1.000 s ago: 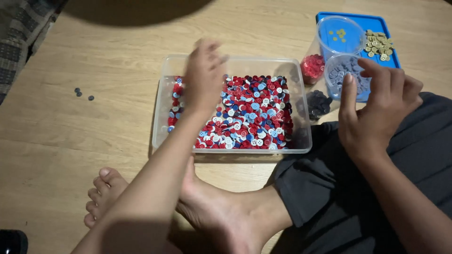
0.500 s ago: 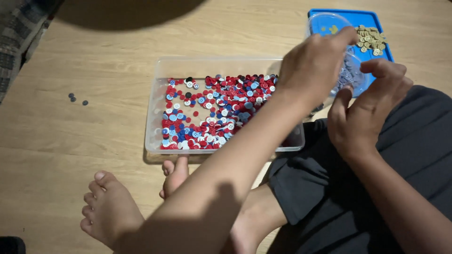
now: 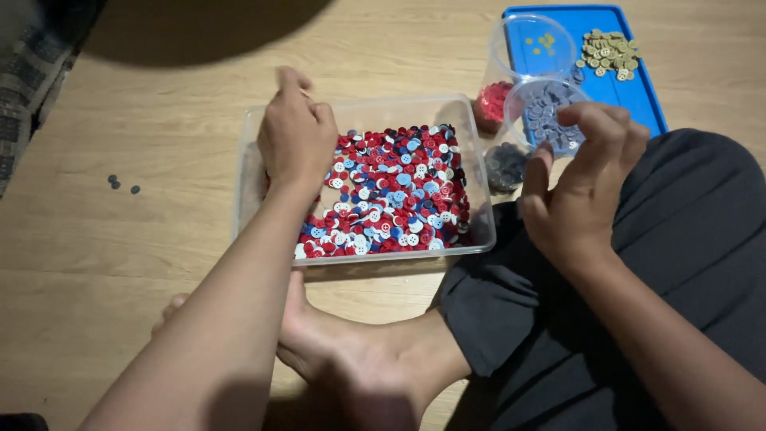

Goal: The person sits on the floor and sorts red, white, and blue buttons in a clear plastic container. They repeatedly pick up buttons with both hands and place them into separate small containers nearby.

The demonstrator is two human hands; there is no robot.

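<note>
Buttons [image 3: 399, 187], red, white and blue, lie in the clear box [image 3: 479, 179] where the left hand [image 3: 297, 140] has come back from the cups, fingers curled with hold unclear, while the right hand [image 3: 578, 187] waits half open, empty, near the cup of grey-blue buttons [image 3: 546, 112].

Premises appear domestic: a room in a home. A person sits barefoot directly on a light wood-laminate floor [image 3: 159, 80], no workbench or table in view. A patterned woven textile [image 3: 36, 76], a rug or throw, lies at the left edge. Lighting is dim and uneven, with a large shadow across the boards.
</note>
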